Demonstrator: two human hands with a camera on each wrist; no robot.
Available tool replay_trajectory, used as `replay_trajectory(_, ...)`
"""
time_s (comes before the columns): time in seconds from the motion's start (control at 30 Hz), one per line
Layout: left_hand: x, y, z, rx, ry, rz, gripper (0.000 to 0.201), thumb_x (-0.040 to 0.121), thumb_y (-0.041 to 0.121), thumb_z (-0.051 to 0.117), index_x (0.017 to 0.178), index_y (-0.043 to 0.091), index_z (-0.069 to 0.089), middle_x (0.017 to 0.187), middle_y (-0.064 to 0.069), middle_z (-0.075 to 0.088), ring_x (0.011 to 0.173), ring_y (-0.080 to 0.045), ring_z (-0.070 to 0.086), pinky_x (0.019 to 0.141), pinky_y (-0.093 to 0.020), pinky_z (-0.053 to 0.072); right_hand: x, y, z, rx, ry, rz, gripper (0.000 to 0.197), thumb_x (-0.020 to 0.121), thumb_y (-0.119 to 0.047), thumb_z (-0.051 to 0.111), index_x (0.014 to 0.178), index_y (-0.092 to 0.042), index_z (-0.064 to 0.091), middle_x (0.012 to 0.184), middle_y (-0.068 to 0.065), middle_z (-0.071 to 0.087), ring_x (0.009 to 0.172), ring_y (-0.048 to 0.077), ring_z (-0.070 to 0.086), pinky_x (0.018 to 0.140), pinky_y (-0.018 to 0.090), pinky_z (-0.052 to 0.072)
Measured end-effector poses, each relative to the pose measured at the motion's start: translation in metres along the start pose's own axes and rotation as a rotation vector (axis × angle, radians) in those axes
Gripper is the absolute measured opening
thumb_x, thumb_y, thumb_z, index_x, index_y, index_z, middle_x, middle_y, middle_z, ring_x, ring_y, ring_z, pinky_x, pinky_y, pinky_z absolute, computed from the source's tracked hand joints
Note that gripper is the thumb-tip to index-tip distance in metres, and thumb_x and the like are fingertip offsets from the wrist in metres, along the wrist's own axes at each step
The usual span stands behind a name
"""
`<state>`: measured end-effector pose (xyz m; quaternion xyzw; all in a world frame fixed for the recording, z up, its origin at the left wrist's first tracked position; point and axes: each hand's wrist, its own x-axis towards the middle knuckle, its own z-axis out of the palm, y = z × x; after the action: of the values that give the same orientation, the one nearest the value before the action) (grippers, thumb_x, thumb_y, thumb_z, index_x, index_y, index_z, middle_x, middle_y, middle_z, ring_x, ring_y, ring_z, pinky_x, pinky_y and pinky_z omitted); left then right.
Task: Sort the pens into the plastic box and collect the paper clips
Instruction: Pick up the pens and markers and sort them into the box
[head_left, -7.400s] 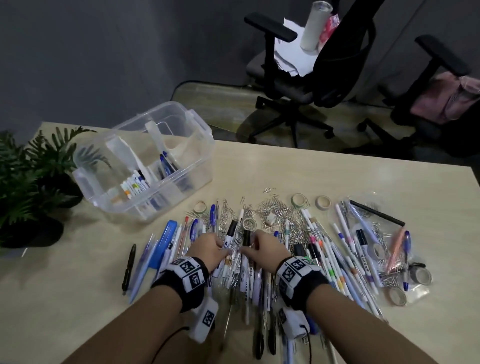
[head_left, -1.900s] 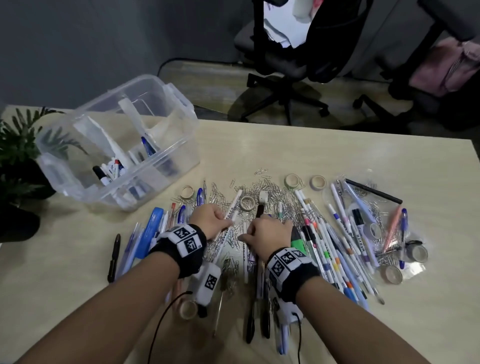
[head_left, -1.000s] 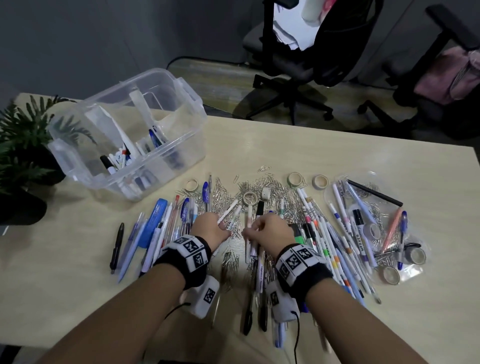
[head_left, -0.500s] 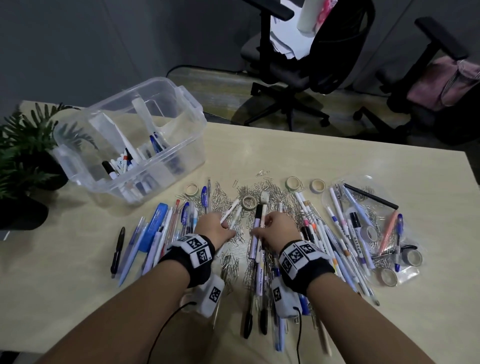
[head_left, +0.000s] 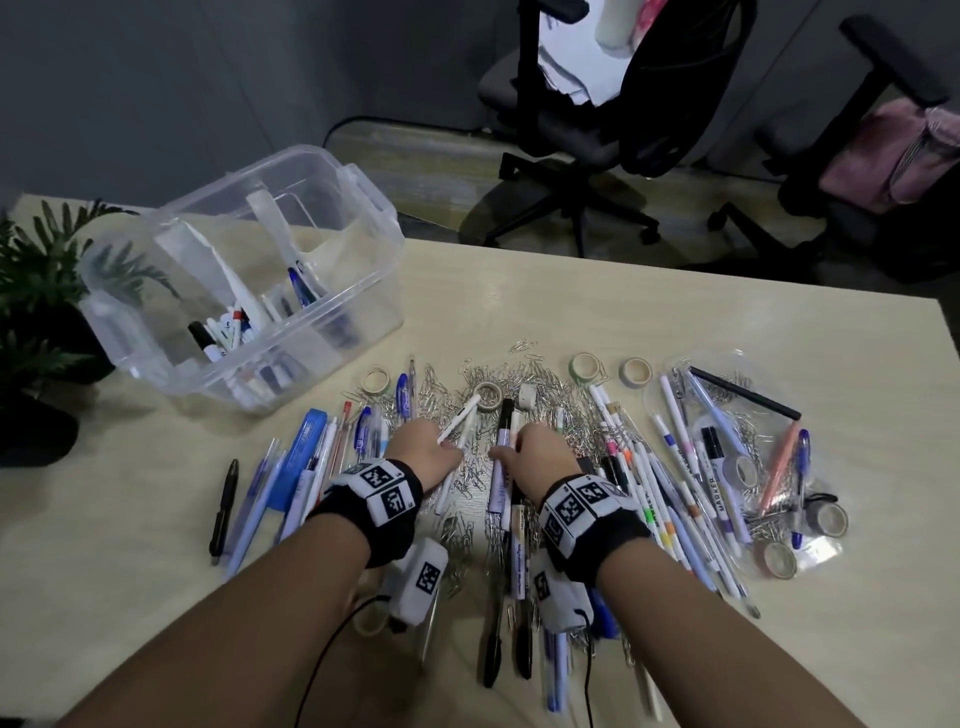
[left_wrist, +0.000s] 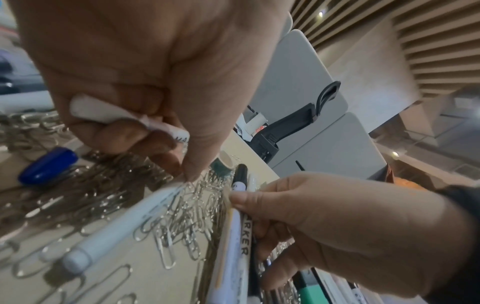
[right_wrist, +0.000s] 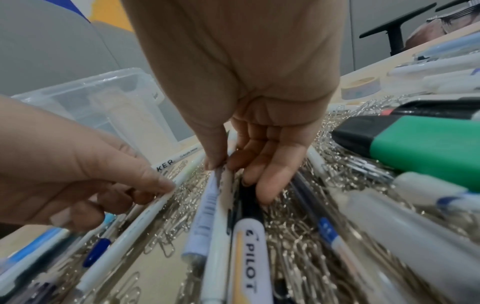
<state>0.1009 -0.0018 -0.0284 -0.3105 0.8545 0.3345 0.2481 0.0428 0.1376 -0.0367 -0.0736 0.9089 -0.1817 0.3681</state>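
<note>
while amid paper clips (head_left: 470, 470), hands on pens (head_left: 503, 441)

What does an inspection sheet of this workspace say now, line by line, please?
Surface: pale wooden table.
Job's things: pens and paper clips lie mixed; plastic box at far left holds some pens.
Clutter: tape rolls; clear bag at right.
Hands: left hand grips white pens; right hand pinches a black-capped marker with another pen.
Cables: black wire under the left wrist.
Surroundings: potted plant, office chairs.
</note>
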Motion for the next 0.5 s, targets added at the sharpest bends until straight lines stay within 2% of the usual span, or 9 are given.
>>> replay_trajectory(0.03, 0.000, -0.001, -0.001, -0.008, -0.008, 0.019, 0.031, 0.089, 0.024, 0.056, 0.065, 0.012, 0.041, 0.063, -0.001, 0.041, 0.056, -0.014, 0.041, 0.048, -0.026, 0.031, -0.001, 0.001, -0.001, 0.010, 0.007, -0.008, 0.035, 0.090, -0.041, 0.061, 0.077, -0.008, 0.055, 0.074, 0.006, 0.061, 0.067, 0.021, 0.062, 0.071, 0.035, 0.057)
replay_trajectory(0.13, -0.007, -0.003, -0.008, -0.071, -0.066, 0.064, 0.026, 0.093, 0.028, 0.055, 0.075, 0.011, 0.045, 0.068, -0.001, 0.043, 0.061, -0.015, 0.043, 0.054, -0.028, 0.034, -0.008, 0.004, -0.008, 0.054, 0.017, -0.014, 0.036, 0.089, -0.037, 0.062, 0.068, -0.011, 0.050, 0.064, 0.002, 0.055, 0.055, 0.015, 0.053, 0.058, 0.027, 0.050)
replay_trajectory(0.27, -0.023, -0.004, -0.022, -0.209, -0.165, 0.070, 0.026, 0.094, 0.031, 0.055, 0.076, 0.014, 0.048, 0.070, -0.001, 0.046, 0.060, -0.015, 0.044, 0.053, -0.024, 0.035, -0.022, 0.011, -0.015, 0.210, 0.034, -0.023, 0.028, 0.089, -0.031, 0.064, 0.076, -0.011, 0.049, 0.071, 0.003, 0.056, 0.057, 0.015, 0.052, 0.067, 0.033, 0.057)
replay_trajectory(0.37, -0.035, -0.006, -0.030, -0.270, -0.234, 0.055, 0.024, 0.095, 0.033, 0.052, 0.087, 0.010, 0.054, 0.078, -0.009, 0.055, 0.067, -0.020, 0.049, 0.061, -0.028, 0.040, -0.032, 0.018, -0.021, 0.311, 0.090, -0.032, 0.028, 0.090, -0.029, 0.062, 0.074, -0.014, 0.043, 0.068, 0.000, 0.050, 0.052, 0.011, 0.045, 0.056, 0.025, 0.047)
replay_trajectory(0.43, -0.041, -0.008, -0.033, -0.373, -0.269, 0.055, 0.023, 0.096, 0.030, 0.052, 0.092, 0.008, 0.055, 0.090, -0.016, 0.068, 0.063, -0.020, 0.051, 0.056, -0.028, 0.041, -0.039, 0.020, -0.027, 0.329, 0.118, -0.050, 0.028, 0.091, -0.028, 0.061, 0.074, -0.015, 0.043, 0.069, 0.000, 0.050, 0.056, 0.011, 0.046, 0.057, 0.023, 0.044)
replay_trajectory(0.5, -0.049, -0.006, -0.035, -0.492, -0.291, 0.072, 0.017, 0.096, 0.023, 0.053, 0.096, 0.006, 0.055, 0.093, -0.011, 0.073, 0.060, -0.019, 0.058, 0.046, -0.025, 0.039, -0.047, 0.022, -0.032, 0.360, 0.123, -0.066, 0.027, 0.092, -0.024, 0.060, 0.074, -0.016, 0.043, 0.069, -0.001, 0.051, 0.056, 0.010, 0.049, 0.054, 0.022, 0.045)
